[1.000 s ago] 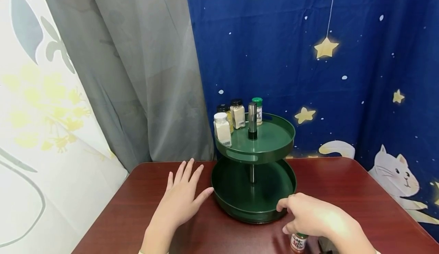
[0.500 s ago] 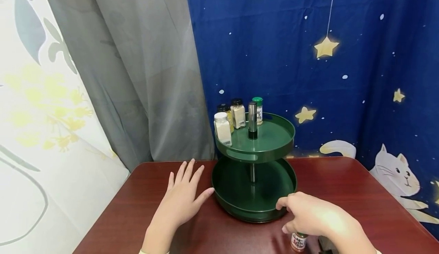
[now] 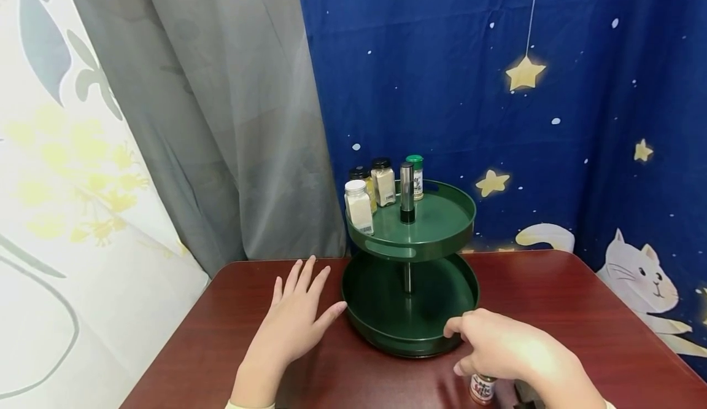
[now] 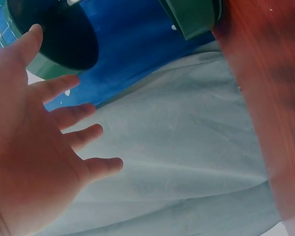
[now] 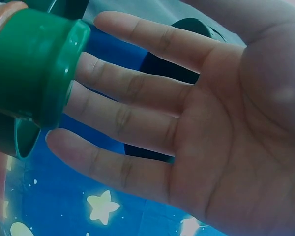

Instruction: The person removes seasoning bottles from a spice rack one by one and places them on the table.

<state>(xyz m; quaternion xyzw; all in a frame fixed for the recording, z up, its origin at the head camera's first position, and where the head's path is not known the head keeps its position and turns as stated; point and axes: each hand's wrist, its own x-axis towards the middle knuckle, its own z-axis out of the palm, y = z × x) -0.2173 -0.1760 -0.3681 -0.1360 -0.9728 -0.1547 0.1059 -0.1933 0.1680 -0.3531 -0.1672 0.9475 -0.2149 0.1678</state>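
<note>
My left hand (image 3: 293,320) is spread beside a green two-tier round stand (image 3: 439,218), its thumb tip right at the lower tier's rim. Nothing lies in its grasp. On the other side, my right hand (image 3: 499,342) arches over a small seasoning bottle (image 3: 482,389) that stands on the table. In the right wrist view the bottle's green cap (image 5: 34,66) is close to the fingertips, and the palm is bare with loosely bent fingers. The hand covers most of the bottle's top in the head view. Palm and separated fingers of the left hand show in the left wrist view.
The upper tier carries a white-capped jar (image 3: 359,207), two black-capped jars, one pale (image 3: 383,185), and a green-capped bottle (image 3: 417,182) behind the metal post (image 3: 407,194). A dark object (image 3: 528,397) sits under the right wrist. Curtains (image 3: 265,120) hang behind the red-brown table (image 3: 221,329).
</note>
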